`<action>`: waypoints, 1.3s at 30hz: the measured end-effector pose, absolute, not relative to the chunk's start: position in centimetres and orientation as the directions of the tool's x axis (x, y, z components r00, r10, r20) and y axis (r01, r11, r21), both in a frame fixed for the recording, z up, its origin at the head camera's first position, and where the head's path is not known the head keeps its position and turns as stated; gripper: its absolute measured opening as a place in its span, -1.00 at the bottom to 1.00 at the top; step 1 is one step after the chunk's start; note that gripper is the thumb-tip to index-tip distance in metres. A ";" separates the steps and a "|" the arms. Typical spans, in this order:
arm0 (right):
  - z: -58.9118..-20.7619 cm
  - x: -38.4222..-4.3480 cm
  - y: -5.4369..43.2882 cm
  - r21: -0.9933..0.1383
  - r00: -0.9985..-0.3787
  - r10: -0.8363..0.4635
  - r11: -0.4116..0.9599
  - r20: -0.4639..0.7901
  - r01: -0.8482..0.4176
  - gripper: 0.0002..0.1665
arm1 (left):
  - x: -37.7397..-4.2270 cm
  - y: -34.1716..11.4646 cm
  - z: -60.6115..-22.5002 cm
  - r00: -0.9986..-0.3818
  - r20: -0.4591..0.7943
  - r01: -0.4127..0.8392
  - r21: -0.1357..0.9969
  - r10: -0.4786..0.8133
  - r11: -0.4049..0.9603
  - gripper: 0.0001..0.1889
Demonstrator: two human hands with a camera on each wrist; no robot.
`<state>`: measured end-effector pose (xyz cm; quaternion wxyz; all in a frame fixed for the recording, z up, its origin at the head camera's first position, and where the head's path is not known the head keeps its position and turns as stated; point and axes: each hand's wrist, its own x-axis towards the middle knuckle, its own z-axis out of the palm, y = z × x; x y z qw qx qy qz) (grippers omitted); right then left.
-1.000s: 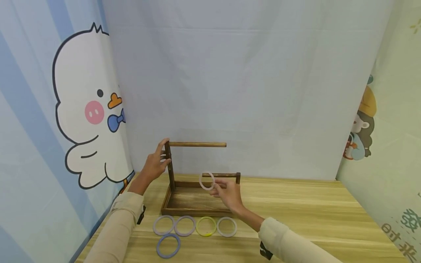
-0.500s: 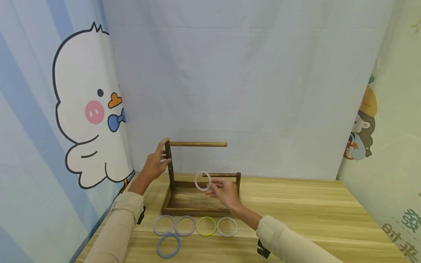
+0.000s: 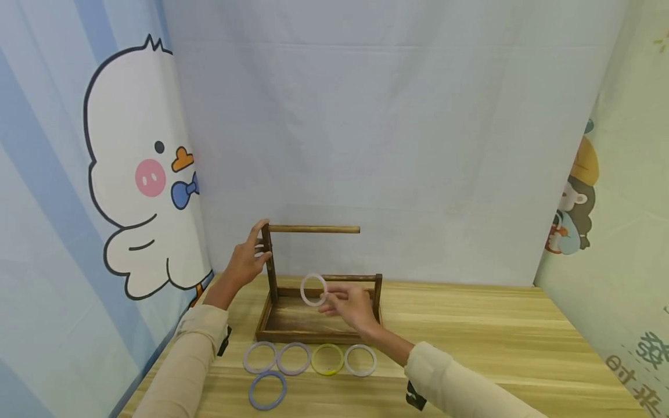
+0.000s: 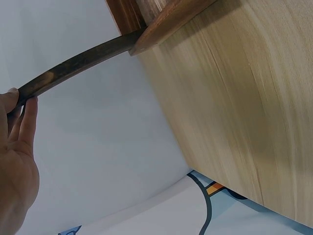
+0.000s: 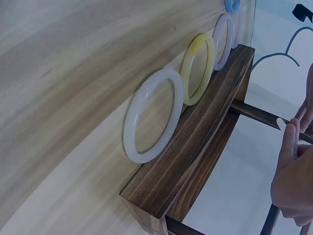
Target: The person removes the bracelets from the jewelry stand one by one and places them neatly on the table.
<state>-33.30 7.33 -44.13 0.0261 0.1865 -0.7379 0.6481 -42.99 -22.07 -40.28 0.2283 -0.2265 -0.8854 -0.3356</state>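
Observation:
My left hand [image 3: 244,261] grips the top of the tall post [image 3: 270,270] on a dark wooden bangle stand, thumb and fingers on opposite sides of it. The same post [image 4: 73,69] shows in the left wrist view. With thumb and fingers, my right hand [image 3: 356,309] pinches a pale pinkish-white bangle [image 3: 302,291] by its right side. That bangle is upright above the stand's tray [image 3: 310,337], in front of the left end of the low bar [image 3: 350,278]. The long upper bar [image 3: 313,229] carries nothing. In the right wrist view, only a bit of the held bangle [image 5: 281,124] shows.
Along the tray's front edge lie a pale lilac bangle [image 3: 245,358], a purple one [image 3: 294,374], a yellow one [image 3: 327,373] and a white one [image 3: 360,375]. A blue bangle [image 3: 263,408] lies nearer. Wooden tabletop [image 3: 470,337] extends to the right; a grey curtain [image 3: 418,145] hangs behind.
My right hand has moved left with the bangle, from in front of the low bar towards its left end. The left hand keeps its place on the post.

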 end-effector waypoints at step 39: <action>-47.2 -27.7 8.4 -0.989 -0.913 -0.400 0.078 0.084 -0.125 -0.66 | -43.3 -22.2 -40.4 -0.776 0.577 0.576 0.485 0.254 0.657 -0.11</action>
